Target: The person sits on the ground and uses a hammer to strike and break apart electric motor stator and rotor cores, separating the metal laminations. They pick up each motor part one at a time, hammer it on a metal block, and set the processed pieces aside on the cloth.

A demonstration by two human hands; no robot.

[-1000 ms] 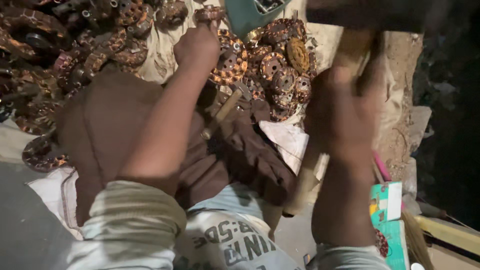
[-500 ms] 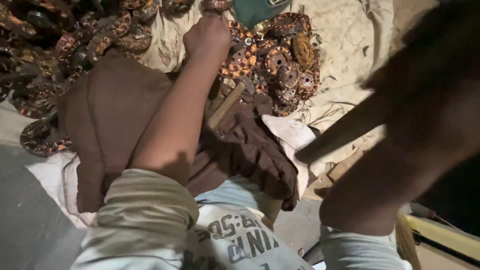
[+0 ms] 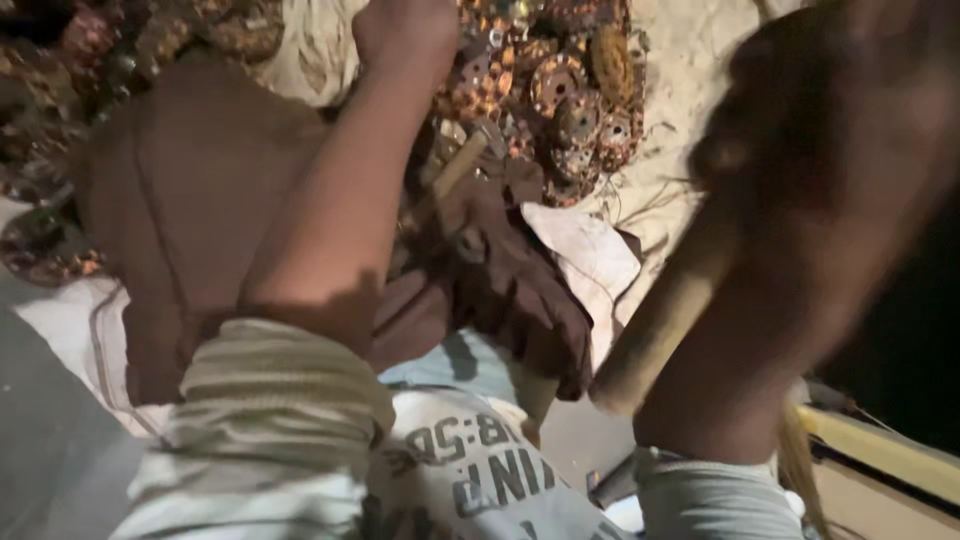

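Fingers of the right hand, blurred at upper right, wrap a wooden handle: stiff, light, best gripped near its end. Left hand, top centre, rests among rusty perforated metal discs; its finger state I cannot tell. Brown cloth lies beneath.

Blurred right hand; left hand cut off at top edge
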